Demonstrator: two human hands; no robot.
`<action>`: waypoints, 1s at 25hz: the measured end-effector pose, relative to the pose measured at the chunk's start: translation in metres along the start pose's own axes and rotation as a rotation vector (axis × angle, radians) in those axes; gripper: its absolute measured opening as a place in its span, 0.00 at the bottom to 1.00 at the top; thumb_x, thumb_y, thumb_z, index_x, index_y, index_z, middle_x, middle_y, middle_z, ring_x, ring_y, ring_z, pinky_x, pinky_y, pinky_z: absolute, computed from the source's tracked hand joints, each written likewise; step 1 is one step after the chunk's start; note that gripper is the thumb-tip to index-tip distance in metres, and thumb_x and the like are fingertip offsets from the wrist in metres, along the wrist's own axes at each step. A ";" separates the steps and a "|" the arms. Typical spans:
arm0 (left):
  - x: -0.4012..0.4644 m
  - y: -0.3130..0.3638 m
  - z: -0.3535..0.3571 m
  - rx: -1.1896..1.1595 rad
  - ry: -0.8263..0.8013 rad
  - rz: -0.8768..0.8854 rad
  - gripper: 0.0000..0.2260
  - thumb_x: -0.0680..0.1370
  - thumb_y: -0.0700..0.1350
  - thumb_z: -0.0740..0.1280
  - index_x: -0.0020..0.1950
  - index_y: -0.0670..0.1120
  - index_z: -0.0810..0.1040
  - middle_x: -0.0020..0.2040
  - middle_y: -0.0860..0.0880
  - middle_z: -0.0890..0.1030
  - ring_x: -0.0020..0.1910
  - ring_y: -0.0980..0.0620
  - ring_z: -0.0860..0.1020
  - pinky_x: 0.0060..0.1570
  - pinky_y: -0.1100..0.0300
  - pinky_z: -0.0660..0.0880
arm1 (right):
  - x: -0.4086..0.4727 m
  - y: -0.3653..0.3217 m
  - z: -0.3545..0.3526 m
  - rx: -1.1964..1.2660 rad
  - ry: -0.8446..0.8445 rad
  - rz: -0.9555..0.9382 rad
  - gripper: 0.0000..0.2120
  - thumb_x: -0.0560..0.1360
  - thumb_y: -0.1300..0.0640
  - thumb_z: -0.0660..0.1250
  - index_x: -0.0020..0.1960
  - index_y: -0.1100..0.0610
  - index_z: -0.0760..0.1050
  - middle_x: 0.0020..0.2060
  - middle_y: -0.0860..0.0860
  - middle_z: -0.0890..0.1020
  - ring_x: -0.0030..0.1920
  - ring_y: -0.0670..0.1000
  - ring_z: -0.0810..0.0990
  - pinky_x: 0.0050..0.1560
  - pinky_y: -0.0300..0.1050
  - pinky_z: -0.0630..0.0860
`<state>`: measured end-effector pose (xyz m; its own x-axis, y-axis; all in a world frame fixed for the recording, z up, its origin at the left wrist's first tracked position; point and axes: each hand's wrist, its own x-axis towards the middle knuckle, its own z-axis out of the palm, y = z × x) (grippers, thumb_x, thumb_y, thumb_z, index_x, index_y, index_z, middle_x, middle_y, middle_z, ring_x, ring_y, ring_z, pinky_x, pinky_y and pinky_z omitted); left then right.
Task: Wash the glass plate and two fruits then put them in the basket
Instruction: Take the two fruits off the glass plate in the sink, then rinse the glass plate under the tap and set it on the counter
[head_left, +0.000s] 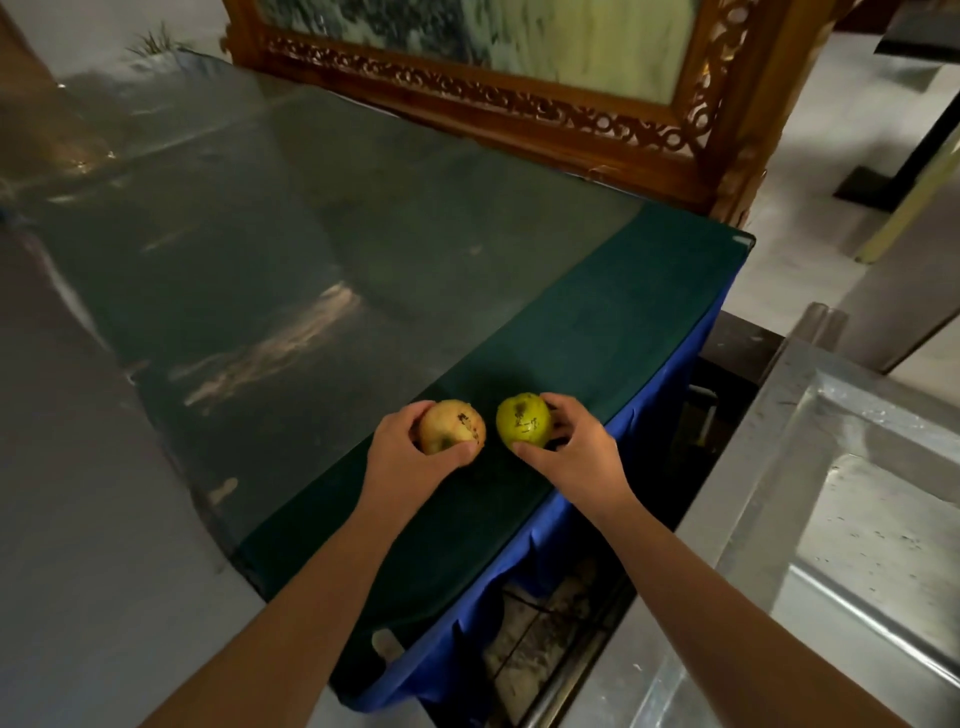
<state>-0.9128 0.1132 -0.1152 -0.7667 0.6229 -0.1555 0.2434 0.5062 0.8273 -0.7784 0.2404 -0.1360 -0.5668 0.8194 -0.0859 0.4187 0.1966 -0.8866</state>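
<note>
Two fruits sit side by side, a little apart, near the right edge of a table, each grasped by one hand. The left hand (415, 447) wraps its fingers and thumb around a yellowish-pink fruit (451, 427) with dark specks; the right hand (571, 441) grips a yellow-green fruit (523, 420) bearing dark blotches, thumb on the near side and fingers on the far side. Whether the fruits rest on the surface or are raised just off it cannot be told. No readable writing or label shows on either fruit or elsewhere.

Surface: a dark green cloth under a glass table top (322, 249) that reflects pale streaks of light; a blue skirt (613, 467) hangs from the table's right edge. At the far side stands a carved wooden frame (519, 119) holding a greenish marbled panel. Floor beyond is pale.

At the near right lies a steel sink (831, 519), its basin showing only bare, water-spotted metal in the visible part. Between table and sink is a dark gap with tiled floor below. Neither glass plate nor basket is in view.
</note>
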 end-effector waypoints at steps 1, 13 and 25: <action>0.000 0.000 -0.001 0.008 -0.008 -0.008 0.32 0.64 0.50 0.76 0.66 0.49 0.71 0.63 0.47 0.72 0.60 0.49 0.73 0.62 0.48 0.73 | -0.001 -0.001 -0.001 -0.005 -0.017 0.004 0.31 0.64 0.55 0.77 0.64 0.52 0.70 0.53 0.50 0.80 0.52 0.49 0.78 0.53 0.41 0.75; -0.092 0.014 0.001 -0.515 0.070 -0.250 0.31 0.74 0.35 0.67 0.74 0.47 0.59 0.73 0.40 0.65 0.68 0.42 0.69 0.62 0.46 0.70 | -0.063 0.014 -0.059 0.169 0.021 0.098 0.28 0.67 0.63 0.74 0.64 0.56 0.70 0.52 0.54 0.78 0.48 0.50 0.78 0.57 0.44 0.75; -0.250 0.070 0.261 -0.225 -0.612 -0.093 0.10 0.75 0.33 0.64 0.56 0.41 0.75 0.50 0.41 0.80 0.46 0.48 0.78 0.39 0.67 0.73 | -0.282 0.261 -0.262 -0.002 0.465 0.756 0.25 0.67 0.60 0.74 0.62 0.58 0.73 0.55 0.61 0.79 0.54 0.59 0.77 0.55 0.47 0.72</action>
<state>-0.5491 0.1485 -0.1591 -0.2859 0.8430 -0.4555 0.0115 0.4784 0.8781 -0.3229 0.2016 -0.2242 0.2076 0.8662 -0.4546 0.5660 -0.4854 -0.6664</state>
